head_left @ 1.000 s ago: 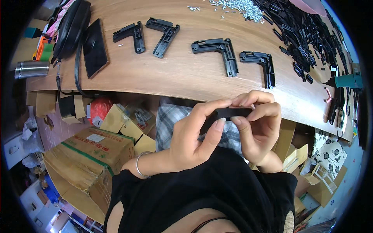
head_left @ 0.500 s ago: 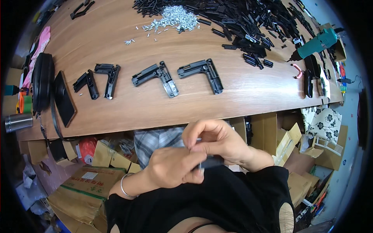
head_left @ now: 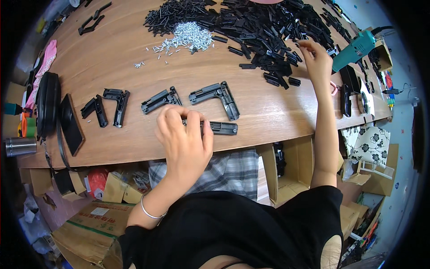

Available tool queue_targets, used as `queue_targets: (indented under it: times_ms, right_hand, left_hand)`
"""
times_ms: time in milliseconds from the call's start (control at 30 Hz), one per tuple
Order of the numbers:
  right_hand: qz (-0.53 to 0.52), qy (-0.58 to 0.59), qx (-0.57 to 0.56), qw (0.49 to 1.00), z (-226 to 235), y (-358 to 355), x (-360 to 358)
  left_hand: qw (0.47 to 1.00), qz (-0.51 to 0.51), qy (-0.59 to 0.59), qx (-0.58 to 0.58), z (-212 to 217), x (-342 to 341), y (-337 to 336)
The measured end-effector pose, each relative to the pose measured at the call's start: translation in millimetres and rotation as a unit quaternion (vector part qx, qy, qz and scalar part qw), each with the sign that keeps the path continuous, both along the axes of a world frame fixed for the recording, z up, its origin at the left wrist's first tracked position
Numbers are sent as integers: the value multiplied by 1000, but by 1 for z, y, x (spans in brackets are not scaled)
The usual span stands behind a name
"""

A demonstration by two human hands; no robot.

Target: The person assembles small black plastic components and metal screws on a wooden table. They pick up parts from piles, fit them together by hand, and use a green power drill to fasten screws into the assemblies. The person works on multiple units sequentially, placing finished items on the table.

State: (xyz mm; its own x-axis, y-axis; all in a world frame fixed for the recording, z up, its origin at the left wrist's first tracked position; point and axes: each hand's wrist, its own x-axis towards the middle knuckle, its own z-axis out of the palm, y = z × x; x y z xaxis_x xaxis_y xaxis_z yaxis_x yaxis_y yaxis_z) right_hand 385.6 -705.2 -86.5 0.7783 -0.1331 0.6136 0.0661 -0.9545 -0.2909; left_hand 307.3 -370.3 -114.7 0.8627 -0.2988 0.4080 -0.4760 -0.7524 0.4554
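Observation:
My left hand (head_left: 182,139) is over the table's near edge, its fingers closed around a black plastic bracket (head_left: 224,128) whose bar sticks out to the right. The palm and fingers hide the rest of that piece. Just beyond are an L-shaped black bracket (head_left: 156,101), partly covered by the hand, and another L-shaped bracket (head_left: 221,98) lying whole. Far to the right, my right hand (head_left: 317,62) is stretched to the edge of a heap of black plastic parts (head_left: 268,27). Its thumb and forefinger are drawn together; whatever is between them is too small to name.
Two more brackets (head_left: 117,105) lie left, beside a dark flat phone-like slab (head_left: 71,123) and a black case (head_left: 48,105). Silver screws (head_left: 190,36) are piled at the back. A teal power tool (head_left: 356,50) stands right of my right hand. Cardboard boxes (head_left: 293,179) sit below the table.
My hands were together above my lap, working on a dark piece. Now they are apart: the left has carried a bracket forward to the table, the right has reached far right to the heap.

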Motion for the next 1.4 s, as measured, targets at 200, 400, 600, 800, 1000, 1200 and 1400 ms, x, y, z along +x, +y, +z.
queue_targets:
  times_ms: [200,400,600,800,1000,1200,1400]
  right_hand:
    - [55,58,-127,989,-5,-13,44]
    - [159,53,-88,982,-5,64,63]
    - [224,87,-21,971,-7,142,109]
    - [276,112,56,953,-10,190,140]
    - [172,161,-118,965,-17,238,156]
    - [105,194,-226,949,-12,254,160]
    - [121,169,-202,957,1,242,153]
  left_hand:
    - [998,47,-32,-34,6,11,-1]
    - [996,4,-5,91,8,49,54]
    - [998,-40,-13,49,5,59,69]
    - [838,-91,287,-455,23,39,97]
    - [684,-122,384,-608,32,5,108]
    - [633,-79,435,-635,24,-8,114]
    - [600,-57,433,-670,20,-13,114]
